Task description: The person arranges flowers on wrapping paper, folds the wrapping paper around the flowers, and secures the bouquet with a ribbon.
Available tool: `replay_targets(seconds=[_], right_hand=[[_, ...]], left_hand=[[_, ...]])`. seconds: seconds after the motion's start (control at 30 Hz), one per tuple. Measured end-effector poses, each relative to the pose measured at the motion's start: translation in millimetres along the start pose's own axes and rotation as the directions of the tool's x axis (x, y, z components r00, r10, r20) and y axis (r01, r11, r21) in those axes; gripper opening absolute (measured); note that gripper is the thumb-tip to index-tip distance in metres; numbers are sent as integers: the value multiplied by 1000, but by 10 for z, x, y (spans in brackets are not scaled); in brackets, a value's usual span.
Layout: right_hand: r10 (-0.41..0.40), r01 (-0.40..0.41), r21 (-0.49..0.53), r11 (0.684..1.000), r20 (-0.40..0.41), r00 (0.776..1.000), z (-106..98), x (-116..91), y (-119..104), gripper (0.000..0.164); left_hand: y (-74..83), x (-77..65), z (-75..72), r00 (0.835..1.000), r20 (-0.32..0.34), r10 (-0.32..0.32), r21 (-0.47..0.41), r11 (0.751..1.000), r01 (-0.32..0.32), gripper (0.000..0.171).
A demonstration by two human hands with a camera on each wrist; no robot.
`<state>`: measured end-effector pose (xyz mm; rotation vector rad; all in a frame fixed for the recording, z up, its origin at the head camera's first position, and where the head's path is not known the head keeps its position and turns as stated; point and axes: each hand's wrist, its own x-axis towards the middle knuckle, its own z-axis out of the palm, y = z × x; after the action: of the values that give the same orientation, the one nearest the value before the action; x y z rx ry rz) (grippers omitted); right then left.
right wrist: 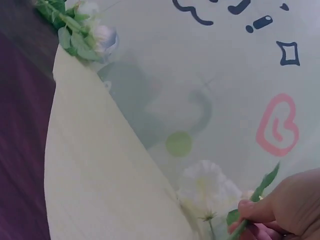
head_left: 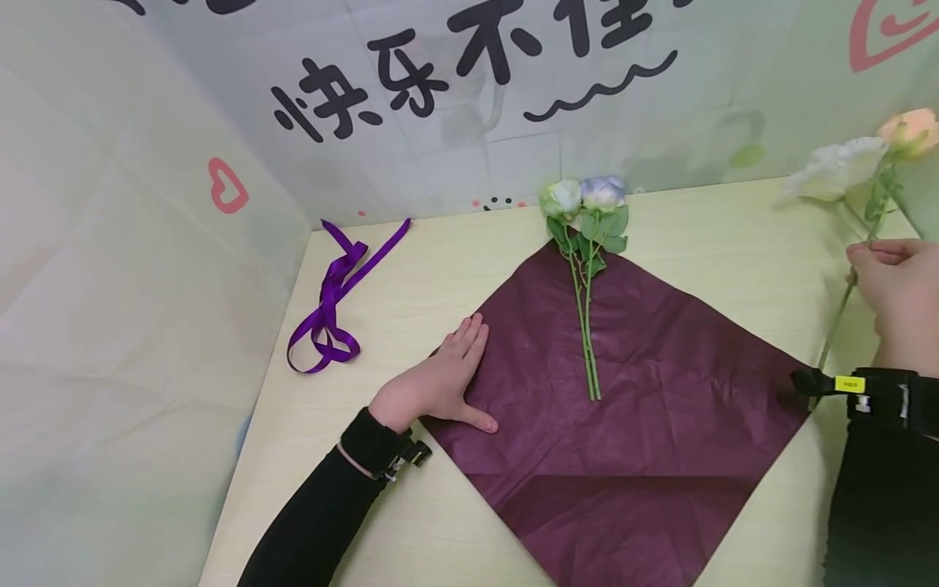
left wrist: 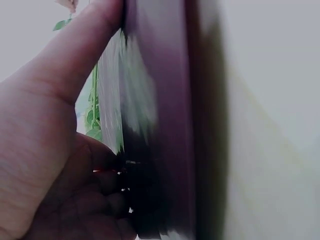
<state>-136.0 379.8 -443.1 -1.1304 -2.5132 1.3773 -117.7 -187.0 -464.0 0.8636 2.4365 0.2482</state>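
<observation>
My left hand [head_left: 443, 379] lies flat on the left corner of a dark purple sheet of wrapping paper [head_left: 660, 408], fingers straight and thumb spread. In my right hand [head_left: 898, 285], at the right edge, the stem of a peach artificial flower [head_left: 910, 134] is pinched between thumb and fingers. Its stem slants down past the paper's right corner. Beside that bloom is a white flower [head_left: 839, 167], also seen in the right wrist view as a white bloom [right wrist: 207, 187]. Two artificial flowers, one whitish [head_left: 563, 198] and one pale lilac [head_left: 603, 194], lie with green stems over the paper's upper part.
A loosely looped purple ribbon [head_left: 332, 302] lies on the pale table [head_left: 396, 285] at the left. Behind the table rises a backdrop [head_left: 455, 130] with dark lettering. Another printed panel [head_left: 125, 285] flanks the left side. A horizontal crease crosses the paper's lower part.
</observation>
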Motion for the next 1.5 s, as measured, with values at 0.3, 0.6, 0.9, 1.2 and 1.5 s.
replay_targets(seconds=[0.3, 0.6, 0.9, 1.2, 1.5], right_hand=[[-136, 121, 325, 938, 21, 991, 146, -149, -344, 17], [-355, 180, 572, 800, 211, 911, 537, -473, -594, 11], [-510, 362, 426, 829, 308, 803, 1038, -737, -701, 26], [-589, 449, 387, 805, 435, 681, 1339, -997, -812, 36], [-548, 566, 190, 802, 610, 573, 1857, -1147, -1056, 27]], left_hand=[[-17, 17, 15, 1000, 4, -8, -5, 1000, 8, 153], [-17, 10, 11, 1000, -8, 2, -14, 1000, -3, 153], [-14, 1, 5, 1000, -11, 3, -17, 1000, -4, 153], [13, 33, 7, 1000, -3, 13, -11, 1000, -13, 152], [33, 13, -13, 1000, -5, 16, -1, 1000, -16, 151]])
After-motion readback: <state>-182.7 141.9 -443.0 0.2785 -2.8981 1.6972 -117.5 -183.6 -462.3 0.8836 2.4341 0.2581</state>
